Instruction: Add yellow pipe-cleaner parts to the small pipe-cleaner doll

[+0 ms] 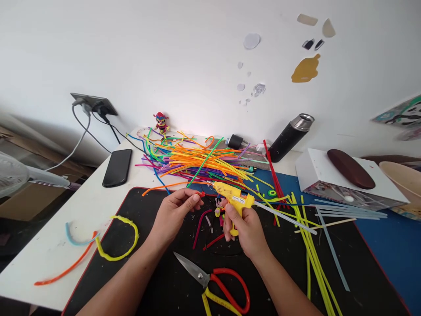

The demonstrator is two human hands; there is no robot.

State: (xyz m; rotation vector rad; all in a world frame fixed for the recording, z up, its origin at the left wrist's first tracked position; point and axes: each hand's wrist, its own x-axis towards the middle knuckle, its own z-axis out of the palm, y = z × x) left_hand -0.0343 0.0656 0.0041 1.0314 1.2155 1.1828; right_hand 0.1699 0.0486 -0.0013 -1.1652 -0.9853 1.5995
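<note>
Glue gun (225, 191) sits in the right hand (247, 226), whose grip is wrapped around its handle (234, 230), while the left hand (179, 208) pinches a small red piece (202, 194) near the nozzle (210, 183), above the black mat (161, 289).

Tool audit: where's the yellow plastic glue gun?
Head view, right of centre: the glue gun is in the right hand, beyond the red- and yellow-handled metal scissors.

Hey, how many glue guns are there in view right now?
1: the yellow glue gun is in your right hand, above the black mat. Another could be hidden under the pile of colorful stems.
</note>
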